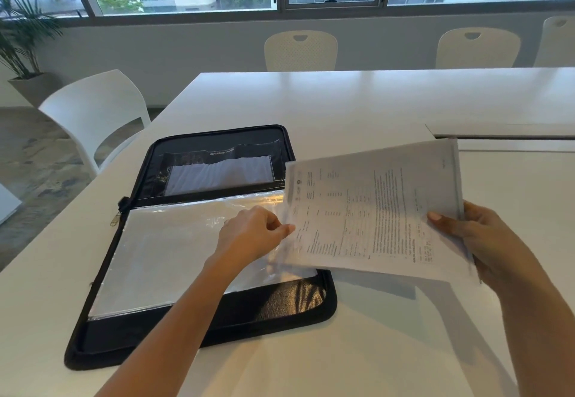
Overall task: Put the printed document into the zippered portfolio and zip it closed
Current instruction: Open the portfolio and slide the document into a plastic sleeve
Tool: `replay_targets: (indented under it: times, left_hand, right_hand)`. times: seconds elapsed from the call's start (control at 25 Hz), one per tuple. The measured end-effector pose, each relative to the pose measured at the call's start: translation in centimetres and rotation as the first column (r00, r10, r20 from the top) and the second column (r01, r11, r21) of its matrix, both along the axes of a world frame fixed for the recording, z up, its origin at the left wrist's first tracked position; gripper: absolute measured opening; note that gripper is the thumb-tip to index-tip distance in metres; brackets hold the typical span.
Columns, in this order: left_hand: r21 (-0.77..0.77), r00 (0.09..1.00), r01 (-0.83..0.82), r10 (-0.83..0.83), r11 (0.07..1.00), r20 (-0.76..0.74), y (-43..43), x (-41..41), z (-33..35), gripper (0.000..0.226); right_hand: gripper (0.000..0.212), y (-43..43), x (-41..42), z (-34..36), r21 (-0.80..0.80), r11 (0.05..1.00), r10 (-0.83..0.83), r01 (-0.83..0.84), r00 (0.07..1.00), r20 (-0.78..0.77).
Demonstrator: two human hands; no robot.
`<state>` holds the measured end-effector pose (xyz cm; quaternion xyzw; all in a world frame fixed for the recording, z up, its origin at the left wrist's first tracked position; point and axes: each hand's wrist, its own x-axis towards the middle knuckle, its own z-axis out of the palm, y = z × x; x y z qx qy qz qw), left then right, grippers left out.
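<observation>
A black zippered portfolio [273, 306] lies open on the white table [342, 101], its clear plastic sleeves [161, 253] spread over the near half. The printed document [373, 213], a few sheets of text, hangs tilted above the portfolio's right edge. My right hand [476, 234] grips the document's right end, thumb on top. My left hand [252, 234] pinches the right edge of a plastic sleeve, right at the document's left corner. The zipper pull [115, 218] dangles at the portfolio's left side.
A white chair [93, 116] stands at the table's left corner. Cream chairs [300, 51] line the far side under the windows. A potted plant [21, 41] is at the far left. A slot with a raised lid [504, 136] cuts the table at right.
</observation>
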<state>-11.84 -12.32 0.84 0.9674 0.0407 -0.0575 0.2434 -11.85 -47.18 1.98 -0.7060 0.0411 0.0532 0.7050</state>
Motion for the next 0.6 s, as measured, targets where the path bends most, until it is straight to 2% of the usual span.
replay_targets:
  times: [0.12, 0.24, 0.32, 0.48, 0.6]
  left_hand:
    - [0.099, 0.999, -0.035, 0.034, 0.995, 0.008, -0.5, 0.8, -0.3, 0.048]
    - [0.255, 0.996, -0.073, 0.06, 0.964, 0.059, -1.4, 2.2, -0.6, 0.055]
    - [0.297, 0.997, -0.067, 0.053, 0.952, 0.054, -2.0, 3.4, -0.7, 0.055]
    - [0.204, 0.997, -0.069, 0.059, 0.976, 0.054, -1.7, 5.6, -0.4, 0.024]
    - [0.111, 0.983, -0.138, 0.123, 0.984, 0.136, -0.7, 6.3, 0.1, 0.013]
  right_hand:
    - [0.027, -1.4, -0.5, -0.2, -0.016, 0.999, 0.033, -0.034, 0.997, -0.064]
    - [0.032, -2.7, -0.6, -1.1, 0.004, 1.0, 0.021, -0.02, 0.994, -0.112]
    - [0.036, -3.1, -0.6, -1.8, 0.013, 1.0, 0.022, -0.021, 0.989, -0.143]
    - [0.035, -3.1, 0.1, -2.5, 0.001, 0.999, 0.041, -0.041, 0.986, -0.163]
    - [0.034, -3.0, 1.3, -1.8, -0.032, 0.993, 0.108, -0.116, 0.976, -0.186]
